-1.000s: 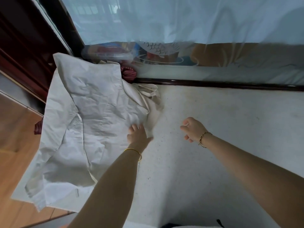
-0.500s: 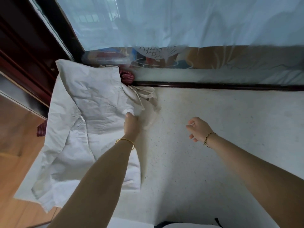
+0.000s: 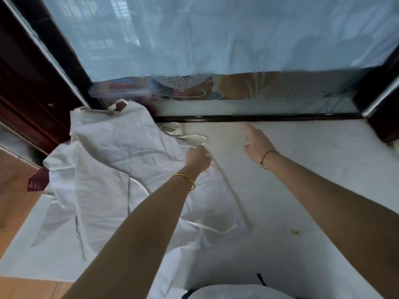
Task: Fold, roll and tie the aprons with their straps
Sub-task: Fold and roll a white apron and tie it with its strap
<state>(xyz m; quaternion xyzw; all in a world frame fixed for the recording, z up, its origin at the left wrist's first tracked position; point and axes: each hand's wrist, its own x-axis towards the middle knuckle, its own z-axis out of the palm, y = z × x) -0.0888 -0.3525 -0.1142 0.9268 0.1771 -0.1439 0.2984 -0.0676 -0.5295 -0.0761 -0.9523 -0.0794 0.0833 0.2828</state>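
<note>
Aprons (image 3: 112, 169): white, crumpled pile on the left half of the table (image 3: 313, 190).

Edges: the pile reaches the table's left edge, where the floor (image 3: 13, 190) begins. Its far end lies in the far-left corner, by the dark rail (image 3: 259, 117).

Open room: bare table to the right of the pile, bounded by the rail on the far side.

Axis: the pile runs long from the far-left corner toward the near edge. The top sheet's right hem slants from the left hand toward the near right. One strap (image 3: 213, 228) lies flat at the near end, pointing right.

Left hand (image 3: 197, 157): seen from the back, fingers curled round cloth at the pile's right edge. Hem or strap, cannot tell (blur).

Right hand (image 3: 257, 141): apart from the cloth, fingers loosely spread, forefinger out toward the rail, holding nothing. Whether it touches the table, cannot tell.

Striped cloth (image 3: 38, 179) pokes out under the pile at the left edge. A clear box (image 3: 121, 92) sits beyond the rail, below the curtain (image 3: 216, 35).
</note>
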